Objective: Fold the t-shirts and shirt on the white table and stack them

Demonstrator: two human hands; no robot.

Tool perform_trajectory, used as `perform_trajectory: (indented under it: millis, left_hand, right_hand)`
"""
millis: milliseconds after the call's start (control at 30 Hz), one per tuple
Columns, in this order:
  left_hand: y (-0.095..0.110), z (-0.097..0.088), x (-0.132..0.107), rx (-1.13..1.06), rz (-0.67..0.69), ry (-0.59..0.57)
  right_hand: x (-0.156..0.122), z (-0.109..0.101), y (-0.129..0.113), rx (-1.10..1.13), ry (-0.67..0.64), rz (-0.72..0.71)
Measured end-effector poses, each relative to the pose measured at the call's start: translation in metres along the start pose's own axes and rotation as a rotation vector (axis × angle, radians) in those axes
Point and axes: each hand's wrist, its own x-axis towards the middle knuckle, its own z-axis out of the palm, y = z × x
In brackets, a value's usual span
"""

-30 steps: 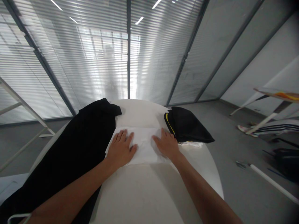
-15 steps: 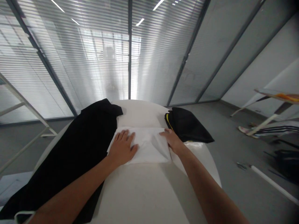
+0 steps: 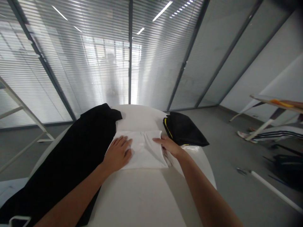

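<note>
A folded white cloth (image 3: 142, 153) lies on the round white table (image 3: 139, 195), straight ahead of me. My left hand (image 3: 117, 153) rests flat on the cloth's left part, fingers stretched out. My right hand (image 3: 168, 146) lies at the cloth's right edge with its fingers extended and pointing left over the fabric; its thumb is hidden. A small wrinkle shows in the cloth between the two hands.
A long black garment (image 3: 75, 157) covers the table's left side. A folded black garment with yellow trim (image 3: 183, 132) sits at the right, just beyond my right hand. Glass walls with blinds stand behind. On the right floor are a white pole (image 3: 272, 190) and a slanted board (image 3: 272, 102).
My right hand slid from flat on the cloth out to its right edge, then reached left over the fabric. The left hand stayed flat. The view tilted slightly.
</note>
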Motion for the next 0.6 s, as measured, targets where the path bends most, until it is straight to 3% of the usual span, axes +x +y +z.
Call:
perform_trajectory:
  millis: [100,267,467,600]
  left_hand:
    - [0.001,-0.002,-0.002,-0.01,-0.006,0.019]
    - [0.0,-0.005,-0.002,-0.029,0.007,0.039]
    - [-0.005,-0.009,-0.004,-0.048,0.055,0.038]
    - [-0.008,-0.012,-0.004,-0.067,0.064,0.097]
  right_hand:
    - [-0.01,0.004,-0.009,-0.056,-0.065,-0.038]
    - [-0.009,-0.001,-0.005,-0.149,0.019,0.074]
    - [0.001,-0.011,0.008,-0.089,-0.016,0.096]
    - [0.003,-0.011,-0.008,-0.037,-0.028,0.096]
